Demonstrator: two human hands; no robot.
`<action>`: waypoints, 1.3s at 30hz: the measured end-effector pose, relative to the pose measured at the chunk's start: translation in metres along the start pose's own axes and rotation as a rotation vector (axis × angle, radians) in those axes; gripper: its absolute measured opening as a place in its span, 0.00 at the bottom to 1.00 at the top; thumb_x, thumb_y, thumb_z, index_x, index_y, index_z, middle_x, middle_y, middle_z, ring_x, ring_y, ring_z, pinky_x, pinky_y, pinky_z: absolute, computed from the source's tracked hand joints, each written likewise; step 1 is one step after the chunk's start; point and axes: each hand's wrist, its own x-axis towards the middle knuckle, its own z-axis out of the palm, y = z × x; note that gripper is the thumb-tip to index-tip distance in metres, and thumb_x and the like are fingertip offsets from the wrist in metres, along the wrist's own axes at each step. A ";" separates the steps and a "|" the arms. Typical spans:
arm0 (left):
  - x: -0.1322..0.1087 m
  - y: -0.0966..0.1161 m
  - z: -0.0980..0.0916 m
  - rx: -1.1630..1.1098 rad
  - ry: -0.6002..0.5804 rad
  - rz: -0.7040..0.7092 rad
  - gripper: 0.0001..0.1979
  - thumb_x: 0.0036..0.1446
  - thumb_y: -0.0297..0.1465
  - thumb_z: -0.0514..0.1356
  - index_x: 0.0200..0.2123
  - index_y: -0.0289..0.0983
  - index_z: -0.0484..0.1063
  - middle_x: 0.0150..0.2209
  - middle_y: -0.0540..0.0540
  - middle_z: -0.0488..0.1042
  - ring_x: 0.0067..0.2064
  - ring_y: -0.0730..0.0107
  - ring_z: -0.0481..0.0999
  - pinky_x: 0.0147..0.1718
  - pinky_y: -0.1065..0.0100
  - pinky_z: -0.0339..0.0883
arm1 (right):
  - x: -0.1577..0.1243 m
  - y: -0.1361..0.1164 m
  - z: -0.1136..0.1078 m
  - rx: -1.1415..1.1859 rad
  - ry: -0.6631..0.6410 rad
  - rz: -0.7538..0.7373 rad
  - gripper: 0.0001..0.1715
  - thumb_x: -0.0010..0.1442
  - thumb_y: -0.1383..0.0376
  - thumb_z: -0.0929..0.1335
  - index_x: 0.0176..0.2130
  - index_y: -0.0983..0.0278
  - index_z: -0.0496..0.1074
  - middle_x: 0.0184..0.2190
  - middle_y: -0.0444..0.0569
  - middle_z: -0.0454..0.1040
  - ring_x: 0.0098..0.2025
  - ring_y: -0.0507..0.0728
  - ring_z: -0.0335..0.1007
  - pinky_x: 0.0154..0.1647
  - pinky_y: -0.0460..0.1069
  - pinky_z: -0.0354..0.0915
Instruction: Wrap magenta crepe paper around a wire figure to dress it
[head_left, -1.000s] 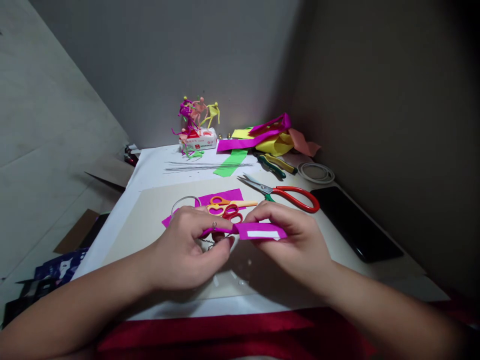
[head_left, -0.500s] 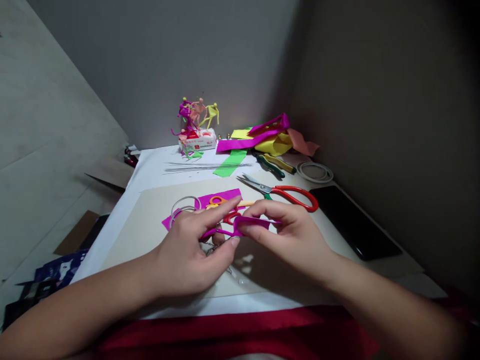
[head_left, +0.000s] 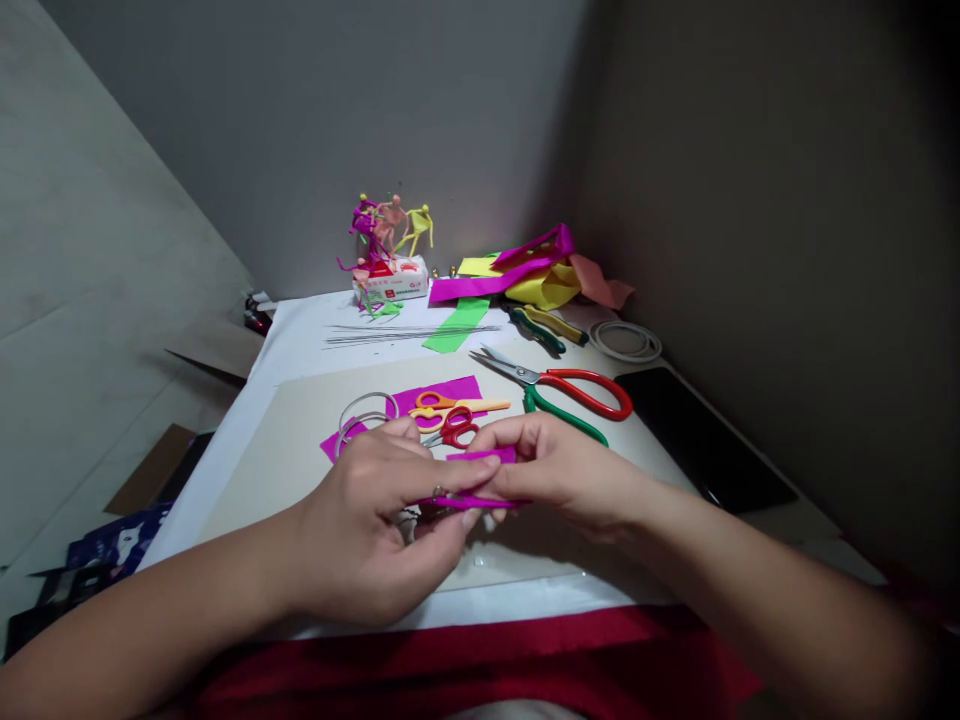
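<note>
Magenta strip [head_left: 474, 503] is pinched between my two hands, just above the board, and it looks bent into a loop or fold, though my fingers [head_left: 517, 438] hide part of it, so I can't say exactly how it's formed. Its upper edge shows between the hands and its lower edge runs under them. Left hand [head_left: 367, 525] is mostly closed, with the thumb and fingers curled around one end, and a ring [head_left: 439, 491] sits on one finger. Right hand [head_left: 562, 478] is closed around the other end, fingertips pressed in close to the left hand.

Under the left hand there's a bit of thin wire [head_left: 409, 522], too tucked away to make out properly. Right behind the hands, on a beige board [head_left: 277, 480], are a magenta sheet [head_left: 442, 393], small orange scissors [head_left: 457, 405], small red scissors [head_left: 457, 428] lying across them, and wire rings [head_left: 365, 420]. Big red-and-green scissors [head_left: 559, 392] lie off to the right.

Further back on the white surface [head_left: 300, 335] are loose wires [head_left: 412, 335], a green strip [head_left: 457, 325], pliers [head_left: 536, 328], a coil [head_left: 624, 341], and a pile of colored paper [head_left: 525, 272]. Little wire figures [head_left: 386, 228] stand on a white box [head_left: 391, 280], and a phone [head_left: 705, 440] lies at the right edge.
</note>
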 end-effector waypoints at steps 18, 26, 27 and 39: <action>-0.005 -0.007 -0.022 -0.024 0.104 -0.367 0.04 0.51 0.26 0.61 0.26 0.35 0.76 0.18 0.52 0.70 0.21 0.77 0.65 0.19 0.75 0.57 | -0.043 -0.015 -0.024 -1.206 0.561 -0.529 0.09 0.60 0.64 0.65 0.38 0.63 0.74 0.37 0.51 0.76 0.40 0.57 0.71 0.42 0.52 0.65; 0.001 -0.005 -0.024 -0.077 0.170 -0.449 0.05 0.51 0.28 0.62 0.24 0.35 0.76 0.16 0.54 0.70 0.18 0.80 0.64 0.16 0.80 0.56 | -0.107 0.028 -0.110 -1.812 1.031 0.062 0.24 0.59 0.57 0.64 0.50 0.70 0.68 0.46 0.63 0.72 0.46 0.69 0.68 0.45 0.60 0.64; 0.001 -0.005 -0.023 -0.082 0.172 -0.456 0.05 0.51 0.29 0.62 0.26 0.35 0.76 0.17 0.54 0.70 0.19 0.80 0.64 0.16 0.80 0.56 | -0.108 0.029 -0.112 -1.792 1.031 0.086 0.23 0.60 0.57 0.63 0.50 0.69 0.68 0.47 0.62 0.72 0.46 0.68 0.68 0.46 0.59 0.64; -0.004 -0.006 -0.020 -0.075 0.198 -0.471 0.06 0.51 0.32 0.62 0.29 0.36 0.78 0.15 0.54 0.69 0.18 0.78 0.65 0.14 0.79 0.56 | -0.104 0.021 -0.106 -1.591 1.109 0.152 0.28 0.55 0.57 0.65 0.52 0.68 0.66 0.46 0.58 0.73 0.48 0.68 0.64 0.45 0.57 0.64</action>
